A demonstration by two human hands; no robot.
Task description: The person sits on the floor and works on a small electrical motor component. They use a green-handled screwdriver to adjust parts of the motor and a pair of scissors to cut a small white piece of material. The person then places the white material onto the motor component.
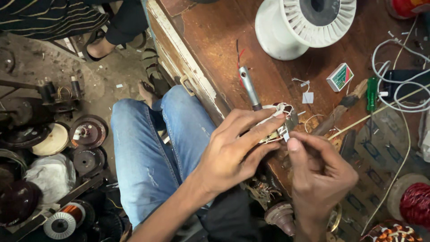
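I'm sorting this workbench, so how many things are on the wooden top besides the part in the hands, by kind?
White plastic spool: 1
Matchbox: 1
Green-handled screwdriver: 1
Metal-handled tool: 1
White cable: 1
Total: 5
The left hand and right hand hold the small wound part.

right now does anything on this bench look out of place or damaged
Nothing looks broken, but the bench is untidy. A big white spool lies tipped on its side, white cable sprawls in loose loops, and paper scraps are scattered. The left hand and right hand pinch a small wound coil; its condition is unclear.
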